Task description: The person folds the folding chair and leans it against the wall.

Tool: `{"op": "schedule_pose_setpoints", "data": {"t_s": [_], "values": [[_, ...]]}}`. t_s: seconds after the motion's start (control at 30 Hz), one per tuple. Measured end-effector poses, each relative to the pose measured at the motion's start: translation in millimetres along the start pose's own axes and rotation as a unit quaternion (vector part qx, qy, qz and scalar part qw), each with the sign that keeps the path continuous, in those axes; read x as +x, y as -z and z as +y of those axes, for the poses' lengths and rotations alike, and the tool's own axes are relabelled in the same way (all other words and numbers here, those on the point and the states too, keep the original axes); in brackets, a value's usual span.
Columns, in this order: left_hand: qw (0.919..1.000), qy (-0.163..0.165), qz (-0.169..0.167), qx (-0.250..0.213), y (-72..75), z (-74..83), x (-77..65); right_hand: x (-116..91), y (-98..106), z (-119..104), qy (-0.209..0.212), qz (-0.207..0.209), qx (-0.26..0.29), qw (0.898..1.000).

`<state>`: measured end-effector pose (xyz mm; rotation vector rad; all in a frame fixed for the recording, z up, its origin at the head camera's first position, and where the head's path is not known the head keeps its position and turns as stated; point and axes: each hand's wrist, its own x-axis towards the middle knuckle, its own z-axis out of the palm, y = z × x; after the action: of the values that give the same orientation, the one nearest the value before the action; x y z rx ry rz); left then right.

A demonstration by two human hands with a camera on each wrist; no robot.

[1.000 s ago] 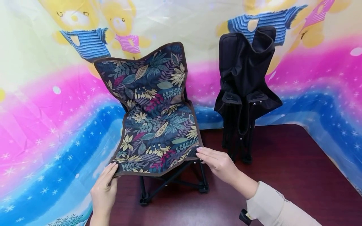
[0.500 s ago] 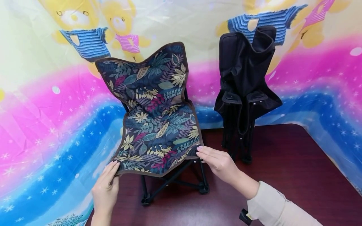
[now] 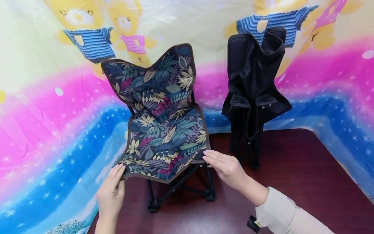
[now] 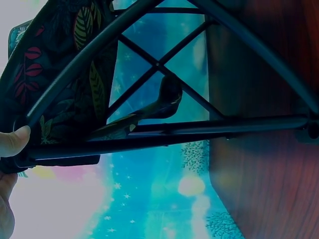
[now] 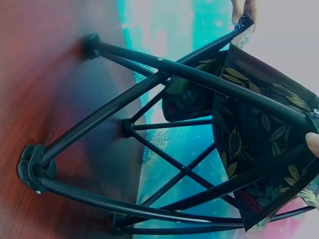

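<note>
Head view: the leafy chair (image 3: pixel 163 130) stands on the surface (image 3: pixel 295 162), just 9 o'clock of center. Left hand (image 3: pixel 110 191) pinches its 7 o'clock corner, right hand (image 3: pixel 228 167) its 4 o'clock one, probably keeping the seat spread and steady. The folded black chair (image 3: pixel 252 71) stands around 3 o'clock.

Left wrist: thumb (image 4: pixel 16 141) at 9 o'clock, clamping the corner.

Right wrist: thumb tip at 3 o'clock, likely backing up the fingers.

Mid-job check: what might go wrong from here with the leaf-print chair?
Pinching: the left grip and right grip hold the leaf-print chair by its front corners, near the tops of its crossed legs; if it folds, they could get nipped.
Sliding: it stands on a smooth-looking table, so uneven pressure might shift it.
Toppling: the black chair stands with legs bunched near the right grip; a bump might tip it.
</note>
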<state>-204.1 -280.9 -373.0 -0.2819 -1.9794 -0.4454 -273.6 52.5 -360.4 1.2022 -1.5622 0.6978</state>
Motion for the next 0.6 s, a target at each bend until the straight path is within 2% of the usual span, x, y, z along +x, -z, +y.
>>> {"op": "schedule_pose_setpoints", "data": {"t_s": [0.37, 0.6], "values": [[0.9996, -0.021, 0.017, -0.009, 0.0, 0.6, 3.6, 5.8, -1.0, -3.8, -0.001, 0.007, -0.007, 1.000], [0.9994, -0.020, 0.023, -0.017, -0.4, 2.8, 6.8, 9.6, -2.0, -5.9, 0.000, 0.011, -0.012, 1.000]]}}
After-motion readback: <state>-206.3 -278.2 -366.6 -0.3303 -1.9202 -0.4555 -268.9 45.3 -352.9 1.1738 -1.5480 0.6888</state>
